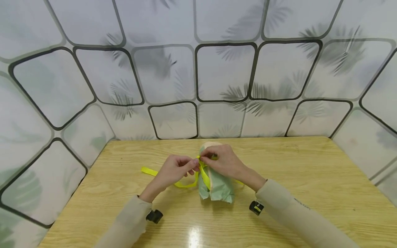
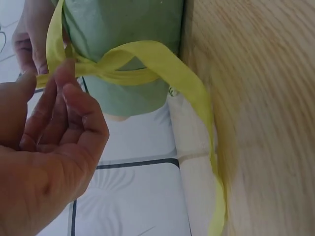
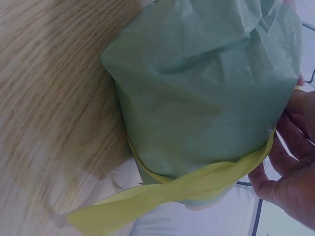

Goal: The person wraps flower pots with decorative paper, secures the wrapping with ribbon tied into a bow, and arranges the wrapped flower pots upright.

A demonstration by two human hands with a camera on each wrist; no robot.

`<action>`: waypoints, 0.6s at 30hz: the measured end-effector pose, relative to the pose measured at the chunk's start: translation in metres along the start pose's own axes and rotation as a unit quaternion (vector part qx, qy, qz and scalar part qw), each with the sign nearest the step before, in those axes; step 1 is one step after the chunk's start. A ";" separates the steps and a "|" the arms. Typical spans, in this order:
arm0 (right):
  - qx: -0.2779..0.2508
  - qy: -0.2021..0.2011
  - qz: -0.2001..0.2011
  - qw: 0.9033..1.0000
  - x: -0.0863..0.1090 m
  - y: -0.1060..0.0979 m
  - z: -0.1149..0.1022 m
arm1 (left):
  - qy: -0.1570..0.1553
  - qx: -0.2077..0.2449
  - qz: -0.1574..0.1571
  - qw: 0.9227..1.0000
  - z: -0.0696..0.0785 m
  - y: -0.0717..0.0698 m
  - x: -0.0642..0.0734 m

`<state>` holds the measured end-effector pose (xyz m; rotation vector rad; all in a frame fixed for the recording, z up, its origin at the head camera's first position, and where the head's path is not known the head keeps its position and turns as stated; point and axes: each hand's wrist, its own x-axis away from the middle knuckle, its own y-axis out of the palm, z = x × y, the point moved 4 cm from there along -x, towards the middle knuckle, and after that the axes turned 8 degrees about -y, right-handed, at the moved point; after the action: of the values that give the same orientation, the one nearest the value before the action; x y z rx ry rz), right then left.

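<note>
A package wrapped in pale green paper (image 1: 221, 188) lies on the wooden table, its crumpled, folded end towards me. Yellow ribbon (image 2: 189, 83) runs round its middle, crossing itself on top. My left hand (image 1: 175, 168) is at the package's left side and pinches the ribbon between thumb and forefinger. Over the top, my right hand (image 1: 225, 161) pinches the ribbon close to the left fingertips. A loop of ribbon hangs down the near face between the hands. In the right wrist view, the green wrapping (image 3: 206, 108) hides part of the right hand (image 3: 295, 162).
One loose ribbon tail (image 1: 149, 171) extends left across the wooden table (image 1: 294, 165); another ribbon end (image 3: 98, 219) sticks out on the right side. A patterned wall covering (image 1: 226, 72) rises behind the table and along both sides.
</note>
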<state>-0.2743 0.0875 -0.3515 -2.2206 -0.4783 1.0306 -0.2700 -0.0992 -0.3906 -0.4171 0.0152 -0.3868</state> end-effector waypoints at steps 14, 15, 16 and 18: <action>-0.001 0.015 -0.016 1.000 0.002 0.000 -0.001 | -0.001 0.044 0.033 0.998 0.001 0.013 -0.005; 0.000 0.016 -0.016 1.000 0.003 -0.001 -0.002 | -0.014 0.062 0.036 0.997 0.000 0.014 -0.006; -0.001 0.013 -0.017 1.000 0.004 -0.001 -0.003 | -0.026 0.079 0.039 0.996 -0.001 0.014 -0.006; 0.002 -0.001 -0.023 1.000 0.007 -0.002 -0.004 | -0.048 0.114 0.045 0.991 -0.004 0.015 -0.006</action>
<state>-0.2665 0.0908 -0.3521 -2.1950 -0.5253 1.0105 -0.2709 -0.0860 -0.4008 -0.2076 -0.1031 -0.2745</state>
